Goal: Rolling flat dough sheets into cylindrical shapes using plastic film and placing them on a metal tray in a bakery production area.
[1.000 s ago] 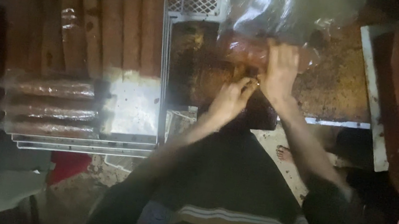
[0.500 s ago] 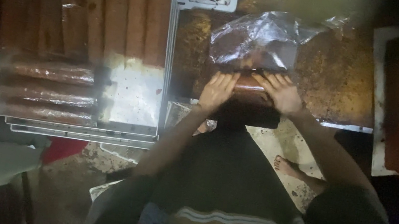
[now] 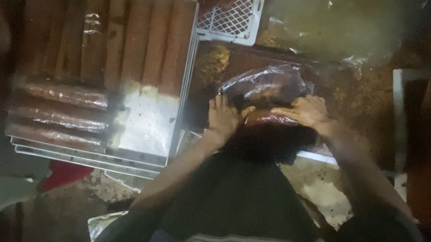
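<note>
A brown sausage-shaped roll point(image 3: 265, 118) lies on a dark, crumb-strewn work surface point(image 3: 212, 68), partly covered by a crinkled sheet of clear plastic wrap point(image 3: 268, 84). My left hand point(image 3: 223, 117) presses flat on the surface at the roll's left end, fingers spread. My right hand point(image 3: 307, 112) is curled over the roll's right part and the wrap. The near side of the roll is hidden in shadow.
A metal tray point(image 3: 147, 127) at the left holds several wrapped brown rolls point(image 3: 124, 36), some upright in a row, three lying crosswise point(image 3: 58, 118). A white plastic grid crate point(image 3: 232, 21) stands behind. A light panel edge point(image 3: 396, 122) lies at the right.
The plastic wrap came down from being held up and now bunches over the roll. Both hands dropped onto the roll on the work surface.
</note>
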